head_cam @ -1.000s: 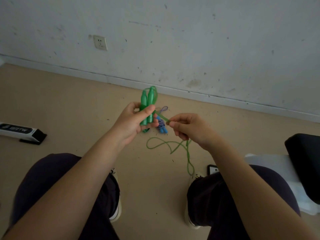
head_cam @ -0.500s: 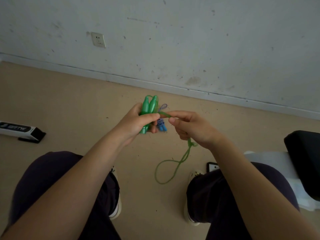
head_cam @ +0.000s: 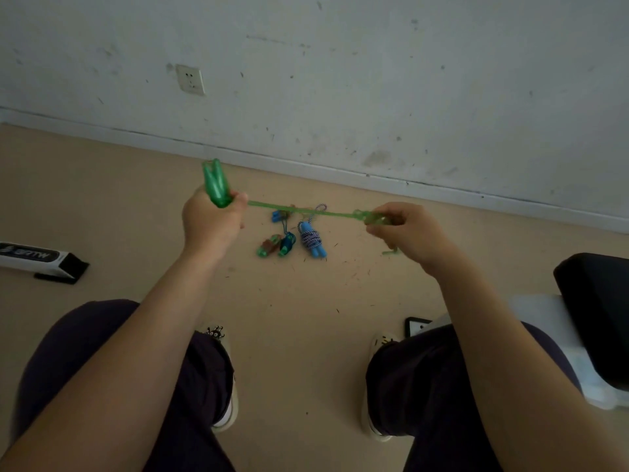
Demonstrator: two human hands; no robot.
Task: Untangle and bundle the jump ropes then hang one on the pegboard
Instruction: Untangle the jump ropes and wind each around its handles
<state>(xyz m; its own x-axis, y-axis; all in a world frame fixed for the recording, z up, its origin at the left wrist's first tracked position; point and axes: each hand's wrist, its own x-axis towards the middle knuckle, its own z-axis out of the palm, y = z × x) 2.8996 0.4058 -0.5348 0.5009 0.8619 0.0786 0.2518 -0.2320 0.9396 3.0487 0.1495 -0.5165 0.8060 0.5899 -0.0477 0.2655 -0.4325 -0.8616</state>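
Observation:
My left hand (head_cam: 211, 226) grips the two green handles (head_cam: 215, 185) of a green jump rope, their tips pointing up. The green cord (head_cam: 299, 211) runs taut to the right into my right hand (head_cam: 405, 233), which pinches a bunched knot of it; a short cord end pokes out below that hand. On the floor beneath lie bundled ropes: a blue-handled one wrapped in blue-and-white cord (head_cam: 311, 238) and a smaller cluster with green, brown and blue handles (head_cam: 277, 245). No pegboard is in view.
I sit with both knees (head_cam: 102, 352) at the bottom of the frame, feet on a beige floor (head_cam: 306, 335). A black-and-white box (head_cam: 37, 257) lies at left. A black seat (head_cam: 599, 308) and white sheet are at right, a phone (head_cam: 417, 325) by my right shoe. A white wall runs behind.
My hands have pulled apart, left going left and right going right, drawing the green cord taut. The hanging loop is gone. The bundled ropes on the floor are now uncovered.

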